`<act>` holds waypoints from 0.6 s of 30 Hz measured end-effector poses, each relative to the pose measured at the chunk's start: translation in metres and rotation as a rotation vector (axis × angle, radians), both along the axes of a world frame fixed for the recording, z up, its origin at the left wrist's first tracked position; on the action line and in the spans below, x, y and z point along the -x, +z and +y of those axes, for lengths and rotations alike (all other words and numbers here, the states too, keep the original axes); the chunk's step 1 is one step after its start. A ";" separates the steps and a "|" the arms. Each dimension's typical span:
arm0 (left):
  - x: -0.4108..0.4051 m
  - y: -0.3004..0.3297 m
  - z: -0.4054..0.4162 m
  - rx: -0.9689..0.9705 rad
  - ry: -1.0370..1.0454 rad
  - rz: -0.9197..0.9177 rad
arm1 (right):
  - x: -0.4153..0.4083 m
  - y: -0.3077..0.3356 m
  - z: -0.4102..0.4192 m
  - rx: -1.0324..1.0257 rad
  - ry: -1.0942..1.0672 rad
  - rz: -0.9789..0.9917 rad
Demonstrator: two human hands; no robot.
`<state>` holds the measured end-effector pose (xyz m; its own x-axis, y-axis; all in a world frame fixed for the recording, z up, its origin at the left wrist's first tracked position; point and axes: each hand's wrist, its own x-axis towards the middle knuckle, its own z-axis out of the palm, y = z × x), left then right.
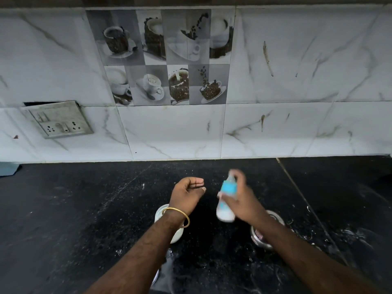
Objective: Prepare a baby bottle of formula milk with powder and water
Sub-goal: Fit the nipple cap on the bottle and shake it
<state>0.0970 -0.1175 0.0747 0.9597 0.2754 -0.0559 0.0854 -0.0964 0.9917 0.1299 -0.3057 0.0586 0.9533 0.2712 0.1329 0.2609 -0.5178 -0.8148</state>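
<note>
The small clear baby bottle with the blue collar and white milky liquid in its base (226, 199) was up in the air, tilted with its teat end leaning away towards the wall, and blurred in the frame. It hung above the middle of the black speckled stone worktop (84, 209), not touching it. The right hand (241, 198) had it: fingers (238, 177) wrapped around the upper part, thumb on the near side, a closed grasp about the bottle's body. Blur hid the exact finger placement.

Just beside it, well clear of the bottle, the left hand (187, 193) floated with its fingers loosely curled inward, half closed and holding nothing. A thin gold bangle (177, 216) ringed that wrist.

Below the left forearm a white round container (160, 213) stood on the worktop, mostly covered by the arm. Under the right forearm sat a shiny steel round vessel (262, 236), also partly hidden; what it held could not be made out. White specks dotted the worktop around both.

Along the far edge of the worktop rose the white marble-patterned tiled wall (297, 81), with a grey panel of coffee-cup picture tiles (165, 58) above the hands and a grey switch and socket plate (59, 120) towards the far left corner.
</note>
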 end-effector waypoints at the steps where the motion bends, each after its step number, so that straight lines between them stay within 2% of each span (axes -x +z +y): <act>1: -0.001 0.000 0.001 0.014 0.004 -0.001 | -0.008 0.009 0.000 -0.210 -0.135 -0.087; 3: -0.001 0.001 0.002 0.034 0.011 0.002 | -0.017 0.025 0.003 -0.528 -0.370 -0.286; 4: -0.001 0.002 0.001 0.040 0.015 0.004 | -0.016 0.027 0.005 -0.518 -0.391 -0.347; 5: -0.001 0.002 0.000 0.046 0.014 0.008 | -0.013 0.024 0.005 -0.362 -0.326 -0.331; 7: -0.002 0.003 -0.001 0.065 0.005 0.016 | 0.001 0.011 0.009 0.185 -0.036 -0.114; 8: -0.002 0.003 -0.001 0.071 -0.003 0.020 | 0.004 0.006 0.008 0.334 0.053 -0.006; 9: -0.002 0.003 -0.001 0.076 -0.011 0.022 | 0.003 0.009 0.006 0.305 0.060 0.016; 10: -0.003 0.002 0.000 0.083 -0.013 0.021 | -0.002 0.017 0.006 0.188 0.021 -0.051; 13: -0.005 -0.001 0.003 0.095 -0.005 0.029 | -0.015 0.043 0.008 -0.342 -0.218 -0.327; 14: -0.005 -0.001 0.004 0.099 0.000 0.034 | -0.013 0.043 0.009 -0.381 -0.259 -0.384; 15: -0.005 -0.001 0.003 0.102 0.001 0.040 | -0.009 0.037 0.010 -0.282 -0.249 -0.372; 17: -0.005 0.000 0.004 0.113 -0.003 0.053 | 0.005 0.017 0.013 0.165 -0.012 -0.122; 18: -0.005 0.000 0.005 0.122 -0.010 0.056 | 0.008 0.009 0.010 0.320 0.085 -0.012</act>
<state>0.1024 -0.1124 0.0744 0.9567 0.2539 -0.1422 0.1409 0.0231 0.9897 0.1221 -0.2960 0.0676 0.9244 0.3793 0.0394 0.3226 -0.7228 -0.6111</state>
